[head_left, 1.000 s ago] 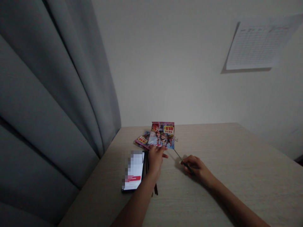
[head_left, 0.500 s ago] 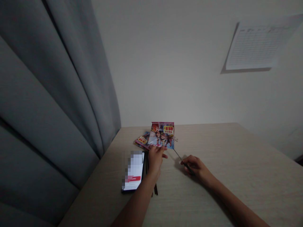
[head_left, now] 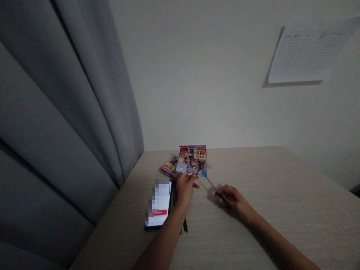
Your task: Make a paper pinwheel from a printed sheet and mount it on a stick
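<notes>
My left hand [head_left: 184, 189] pinches the near edge of a colourful printed leaflet [head_left: 192, 160] and holds it raised off the table. My right hand [head_left: 231, 198] rests on the table to the right, fingers closed on a thin dark tool [head_left: 213, 186] whose tip points at the leaflet's lower right corner. More colourful printed sheets [head_left: 169, 166] lie flat just left of the held leaflet.
A phone [head_left: 159, 203] with a lit screen lies left of my left wrist, with dark thin sticks [head_left: 185, 225] beside it. A grey curtain [head_left: 62, 123] hangs along the table's [head_left: 281, 195] left edge. A printed sheet [head_left: 308, 52] hangs on the wall.
</notes>
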Demonstrator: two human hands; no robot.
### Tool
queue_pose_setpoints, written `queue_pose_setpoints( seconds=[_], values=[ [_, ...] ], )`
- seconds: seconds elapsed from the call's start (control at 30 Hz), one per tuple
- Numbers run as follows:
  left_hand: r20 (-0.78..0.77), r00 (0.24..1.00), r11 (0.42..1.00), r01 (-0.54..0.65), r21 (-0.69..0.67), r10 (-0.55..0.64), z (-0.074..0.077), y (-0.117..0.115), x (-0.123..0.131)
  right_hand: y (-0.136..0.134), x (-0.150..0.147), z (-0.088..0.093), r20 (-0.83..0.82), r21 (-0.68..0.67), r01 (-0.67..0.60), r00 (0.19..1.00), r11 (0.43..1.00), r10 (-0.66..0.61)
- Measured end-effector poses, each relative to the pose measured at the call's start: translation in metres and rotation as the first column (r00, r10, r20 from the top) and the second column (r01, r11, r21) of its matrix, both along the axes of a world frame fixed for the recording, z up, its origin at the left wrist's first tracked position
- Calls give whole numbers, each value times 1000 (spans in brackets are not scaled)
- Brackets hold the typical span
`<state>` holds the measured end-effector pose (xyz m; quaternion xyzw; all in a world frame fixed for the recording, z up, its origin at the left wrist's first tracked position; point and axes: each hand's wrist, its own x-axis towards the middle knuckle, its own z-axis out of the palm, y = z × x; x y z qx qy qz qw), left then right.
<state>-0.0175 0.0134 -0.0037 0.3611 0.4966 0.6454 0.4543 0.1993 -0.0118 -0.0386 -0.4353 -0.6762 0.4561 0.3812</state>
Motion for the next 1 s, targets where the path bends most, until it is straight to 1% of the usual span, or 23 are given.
queue_pose_setpoints(
  seconds=[0.2,0.43,0.6,0.8,1.0],
  values=[
    [-5,1000,1000,6,0,-6,0,1,-1,-2,-1,-2,-14,-15,23,1000,1000,-23],
    [-18,1000,1000,4,6,-4,0,0,-1,-2,-3,1,-20,-41,27,999,999,-27],
    [-25,1000,1000,5,8,-4,-2,0,-1,-2,-3,1,-19,-49,23,1000,999,-24],
    [-33,999,1000,4,13,-3,-3,1,-1,-3,-5,1,-67,-108,-6,998,994,-1],
    [-33,999,1000,6,19,-6,-1,1,-1,-3,-5,1,-80,-96,-10,997,995,3]
  ],
)
